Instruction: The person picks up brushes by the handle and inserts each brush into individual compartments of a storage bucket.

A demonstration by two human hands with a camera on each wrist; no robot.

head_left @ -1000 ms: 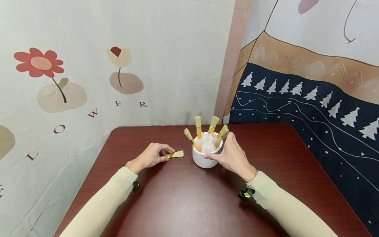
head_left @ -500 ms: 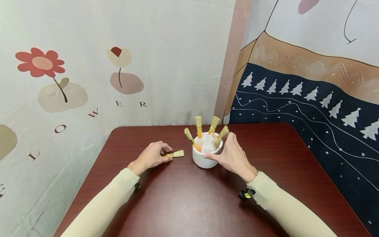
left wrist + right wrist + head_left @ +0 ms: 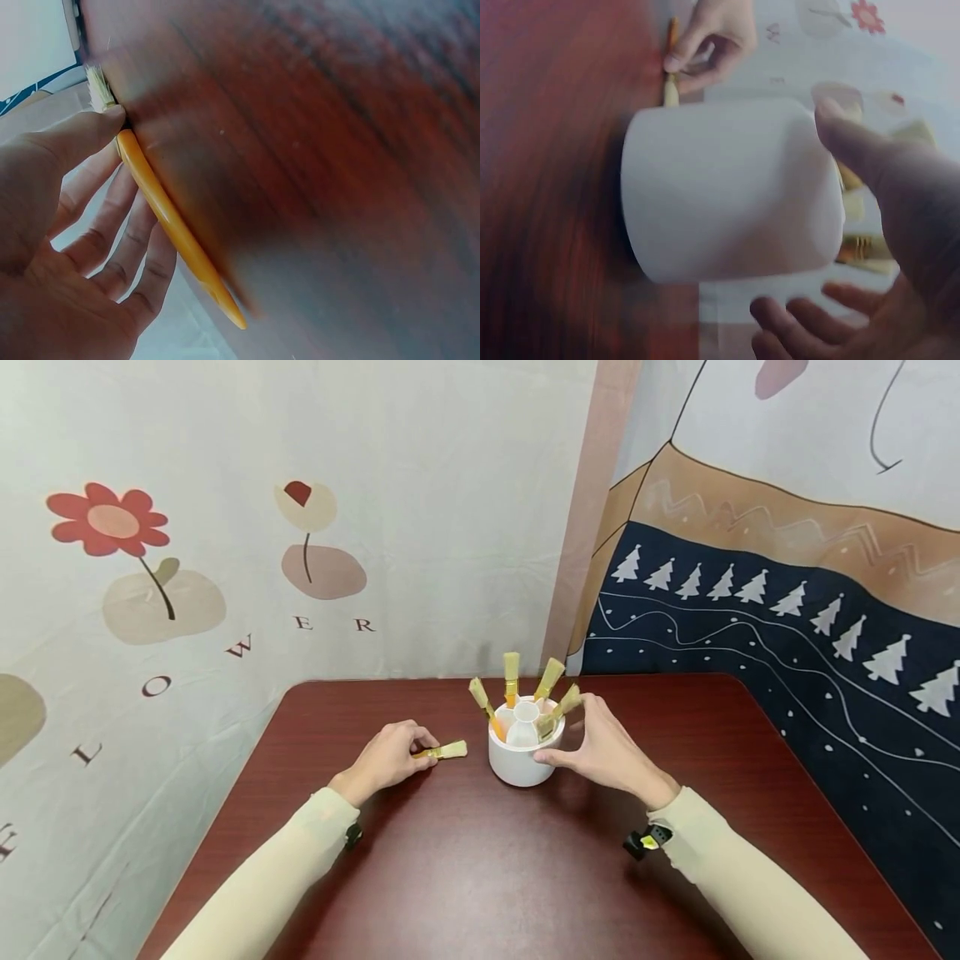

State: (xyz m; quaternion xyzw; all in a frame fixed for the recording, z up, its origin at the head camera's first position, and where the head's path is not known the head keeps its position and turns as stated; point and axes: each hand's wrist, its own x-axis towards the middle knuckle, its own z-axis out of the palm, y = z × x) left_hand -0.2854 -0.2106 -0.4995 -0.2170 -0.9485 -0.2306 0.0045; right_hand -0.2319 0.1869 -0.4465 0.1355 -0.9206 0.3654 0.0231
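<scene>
My left hand [image 3: 390, 755] pinches a paintbrush [image 3: 451, 749] between thumb and fingers, low over the table. In the left wrist view its yellow-orange handle [image 3: 172, 217] slants out past the fingertips, with pale bristles [image 3: 97, 86] beyond the thumb. A white round brush holder [image 3: 517, 766] stands upright to the right, divided into compartments around a central cup. Several flat paintbrushes [image 3: 512, 668] lean outward in it, bristles up. My right hand [image 3: 611, 747] is spread beside the holder, thumb at its rim; in the right wrist view the other fingers [image 3: 802, 319] are apart from its wall.
The dark red-brown table [image 3: 465, 877] has rounded far corners. Behind it hangs a pale cloth [image 3: 450, 527] with printed flowers and letters; a navy cloth [image 3: 712, 635] with white trees hangs at the right. Both wrists wear dark bands.
My right hand has shifted right, its thumb sliding along the holder's front rim. The brushes in the holder have shifted slightly rightward. My left hand keeps its pinch, almost still.
</scene>
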